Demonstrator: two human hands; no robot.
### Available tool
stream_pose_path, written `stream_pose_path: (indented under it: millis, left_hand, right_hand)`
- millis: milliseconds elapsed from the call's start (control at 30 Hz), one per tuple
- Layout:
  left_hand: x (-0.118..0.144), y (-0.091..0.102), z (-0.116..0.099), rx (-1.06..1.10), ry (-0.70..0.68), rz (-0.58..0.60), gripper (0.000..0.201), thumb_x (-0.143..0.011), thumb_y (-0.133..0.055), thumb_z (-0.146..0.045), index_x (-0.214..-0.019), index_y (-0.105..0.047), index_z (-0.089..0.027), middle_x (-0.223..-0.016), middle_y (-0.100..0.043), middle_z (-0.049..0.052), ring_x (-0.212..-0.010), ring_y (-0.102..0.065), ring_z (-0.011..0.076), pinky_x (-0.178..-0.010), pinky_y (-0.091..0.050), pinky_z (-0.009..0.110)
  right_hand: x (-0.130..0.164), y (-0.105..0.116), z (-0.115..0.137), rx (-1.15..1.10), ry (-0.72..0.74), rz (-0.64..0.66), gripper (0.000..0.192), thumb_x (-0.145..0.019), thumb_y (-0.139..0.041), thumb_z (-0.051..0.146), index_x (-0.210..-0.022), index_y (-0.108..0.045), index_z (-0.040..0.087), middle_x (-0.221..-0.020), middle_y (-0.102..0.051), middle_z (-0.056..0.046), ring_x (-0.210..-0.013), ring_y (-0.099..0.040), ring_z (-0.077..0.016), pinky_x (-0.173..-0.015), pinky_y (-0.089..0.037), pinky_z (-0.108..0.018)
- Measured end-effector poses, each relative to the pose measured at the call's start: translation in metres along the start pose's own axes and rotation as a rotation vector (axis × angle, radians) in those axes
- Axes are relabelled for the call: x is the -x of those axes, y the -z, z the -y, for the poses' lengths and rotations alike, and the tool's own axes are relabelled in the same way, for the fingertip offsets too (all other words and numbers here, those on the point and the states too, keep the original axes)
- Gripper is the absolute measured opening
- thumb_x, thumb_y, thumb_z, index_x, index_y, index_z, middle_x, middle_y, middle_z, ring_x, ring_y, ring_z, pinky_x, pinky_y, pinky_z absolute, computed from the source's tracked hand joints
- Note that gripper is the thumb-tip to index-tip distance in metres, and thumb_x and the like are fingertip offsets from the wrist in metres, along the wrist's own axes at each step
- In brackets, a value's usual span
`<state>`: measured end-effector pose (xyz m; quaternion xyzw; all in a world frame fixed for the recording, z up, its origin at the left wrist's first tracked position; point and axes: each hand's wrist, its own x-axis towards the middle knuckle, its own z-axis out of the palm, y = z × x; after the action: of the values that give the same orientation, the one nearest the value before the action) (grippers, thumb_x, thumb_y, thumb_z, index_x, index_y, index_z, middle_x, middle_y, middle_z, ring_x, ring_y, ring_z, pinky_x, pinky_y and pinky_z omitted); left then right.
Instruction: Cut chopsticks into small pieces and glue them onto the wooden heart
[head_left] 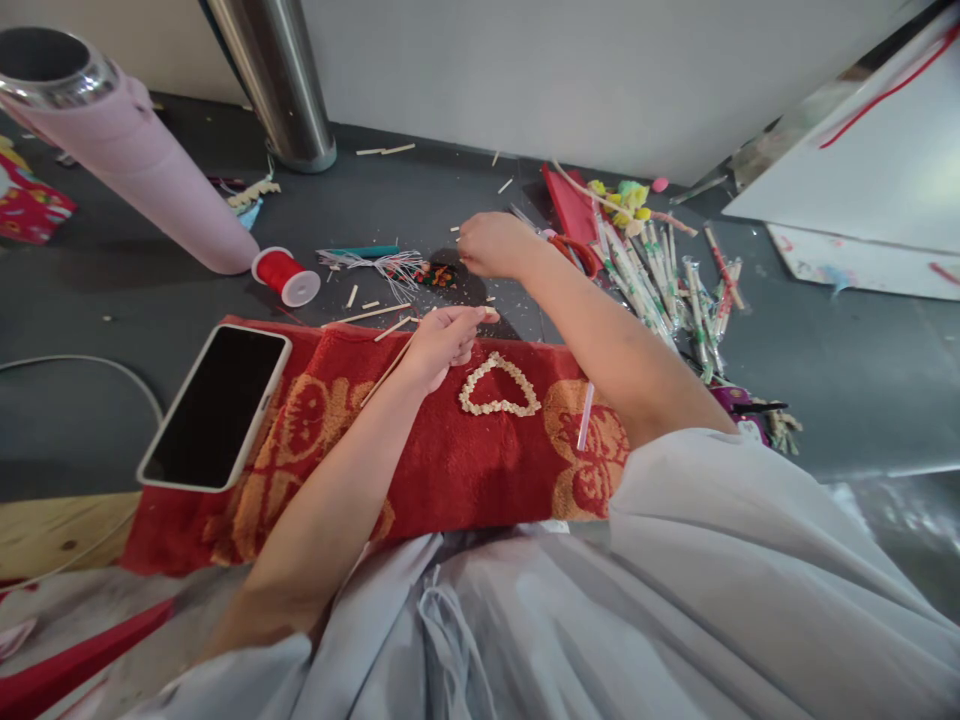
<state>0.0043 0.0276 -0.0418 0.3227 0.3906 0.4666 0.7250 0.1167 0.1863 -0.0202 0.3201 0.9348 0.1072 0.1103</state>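
My left hand [446,343] is above the far edge of a folded red towel [450,480], thumb and forefinger pinched on a small pale piece [490,314]. A thin pale stick [388,368] runs back from under that hand; I cannot tell if the palm holds it. Farther out, my right hand [495,245] is low over the dark table, fingers curled down and mostly hidden, so what they grip does not show. Between my forearms, a heart-shaped loop of small cream pieces [499,407] lies on the towel. A short pinkish tube [586,416] rests to its right.
On the left are a phone [217,405], a spool of red thread [286,277] and a tall pink bottle [142,160]. Beyond my hands lies a bundle of white strands [397,268]. Orange-handled scissors [577,254] and several wrapped sticks [637,280] lie right.
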Motion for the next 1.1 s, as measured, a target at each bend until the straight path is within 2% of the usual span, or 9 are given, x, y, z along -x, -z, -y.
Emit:
stream_pose_path:
  millis: [233,367,500,633,800,933,1100]
  left_hand:
    - [0.001,-0.001,-0.002,0.012,0.001,0.002,0.022,-0.092,-0.055,-0.023,-0.081,-0.069,-0.010,-0.046,-0.026,-0.011,-0.036,-0.019,0.0005,-0.040,-0.012,0.018]
    - [0.003,-0.001,-0.002,0.014,-0.001,0.007,0.021,-0.092,-0.056,-0.023,-0.081,-0.069,-0.011,-0.046,-0.026,-0.011,-0.037,-0.020,0.0003,-0.040,-0.013,0.017]
    - [0.003,-0.001,-0.002,0.008,-0.007,0.003,0.021,-0.092,-0.055,-0.023,-0.081,-0.069,-0.010,-0.046,-0.026,-0.011,-0.037,-0.020,0.0003,-0.040,-0.014,0.016]
    - [0.001,-0.001,-0.001,-0.004,0.003,-0.005,0.021,-0.091,-0.056,-0.025,-0.082,-0.068,-0.011,-0.046,-0.028,-0.011,-0.037,-0.021,0.0004,-0.039,-0.016,0.016]
    - [-0.001,-0.001,-0.002,-0.031,-0.004,-0.014,0.019,-0.090,-0.056,-0.026,-0.082,-0.068,-0.012,-0.046,-0.028,-0.011,-0.037,-0.020,0.0011,-0.038,-0.016,0.016]
    - [-0.001,-0.002,-0.001,-0.087,-0.036,-0.033,0.018,-0.088,-0.060,-0.031,-0.082,-0.067,-0.015,-0.046,-0.027,-0.011,-0.038,-0.021,0.0021,-0.039,-0.018,0.016]
    - [0.001,-0.005,0.000,-0.104,-0.055,-0.016,0.017,-0.085,-0.062,-0.030,-0.078,-0.067,-0.015,-0.044,-0.030,-0.010,-0.038,-0.021,0.0023,-0.039,-0.018,0.017]
  right_hand:
    - [-0.005,-0.004,-0.006,-0.100,-0.032,-0.014,0.026,-0.082,-0.048,0.018,-0.092,-0.070,0.008,-0.101,-0.069,-0.017,-0.101,-0.064,-0.0310,-0.086,-0.047,-0.043]
    - [0.003,-0.003,-0.014,-0.269,-0.075,-0.108,0.022,-0.078,-0.051,0.017,-0.088,-0.070,0.012,-0.097,-0.070,-0.013,-0.096,-0.065,-0.0273,-0.086,-0.047,-0.040]
    - [0.029,0.003,-0.013,-0.548,-0.208,-0.227,0.019,-0.079,-0.053,0.020,-0.088,-0.069,0.015,-0.087,-0.071,-0.009,-0.082,-0.065,-0.0198,-0.080,-0.051,-0.035]
    - [0.066,0.005,-0.001,-0.799,-0.259,-0.356,0.015,-0.082,-0.058,0.028,-0.089,-0.067,0.018,-0.085,-0.070,-0.006,-0.077,-0.062,-0.0155,-0.076,-0.055,-0.031]
    - [0.108,0.002,0.013,-0.931,-0.216,-0.540,0.013,-0.084,-0.060,0.032,-0.088,-0.065,0.021,-0.089,-0.068,-0.005,-0.078,-0.062,-0.0149,-0.074,-0.056,-0.034]
    - [0.133,0.009,0.031,-0.929,-0.234,-0.579,0.010,-0.083,-0.059,0.026,-0.089,-0.065,0.021,-0.088,-0.066,-0.004,-0.077,-0.061,-0.0142,-0.073,-0.054,-0.032]
    - [0.149,0.018,0.060,-0.857,-0.301,-0.548,0.022,-0.081,-0.053,0.016,-0.102,-0.061,0.020,-0.086,-0.064,-0.002,-0.077,-0.059,-0.0142,-0.076,-0.051,-0.032]
